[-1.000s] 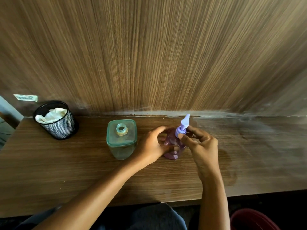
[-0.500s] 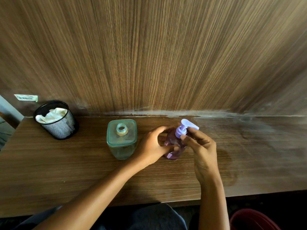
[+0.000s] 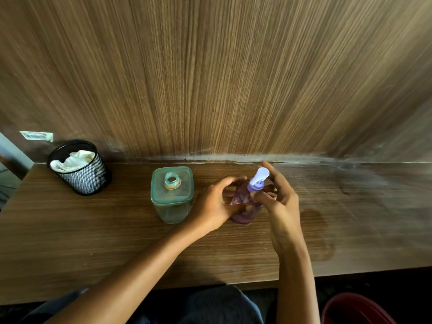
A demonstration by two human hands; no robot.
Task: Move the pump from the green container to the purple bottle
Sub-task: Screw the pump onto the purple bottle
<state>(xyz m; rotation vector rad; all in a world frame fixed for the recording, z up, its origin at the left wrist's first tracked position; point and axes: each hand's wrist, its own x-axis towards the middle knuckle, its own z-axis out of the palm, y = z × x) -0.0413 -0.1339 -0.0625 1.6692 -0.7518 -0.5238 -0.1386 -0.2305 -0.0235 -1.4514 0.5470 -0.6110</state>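
- Forearms were seen crossing the near edge of the table [image 3: 117, 242], both reaching toward its middle.
- Past them, the purple bottle [image 3: 244, 210] was stood upright, nearer the far edge than the near one. It was gripped round its body by the left hand [image 3: 216, 204], whose fingers were curled about it from the left.
- The pump [image 3: 258, 181] was seated in the bottle's neck, its long axis upright in line with the bottle and its nozzle pointed toward the far edge.
- The right hand [image 3: 282, 206] was held just right of the pump. Its thumb was laid on the pump's collar and one finger appeared closed behind it, so the collar seemed pinched. The remaining fingers [image 3: 273, 175] were spread behind the nozzle. How firm the pinch was could not be told.
- The collar was judged to be what any further tightening would turn on. It lay directly left of the right palm, so the right hand was the nearer for twisting, and the left was needed to steady the bottle.
- Just left of the left hand, the green container [image 3: 172, 197] was stood with its neck open and no pump in it.
- A mesh cup [image 3: 81, 174] holding a cloth was set at the far left corner.
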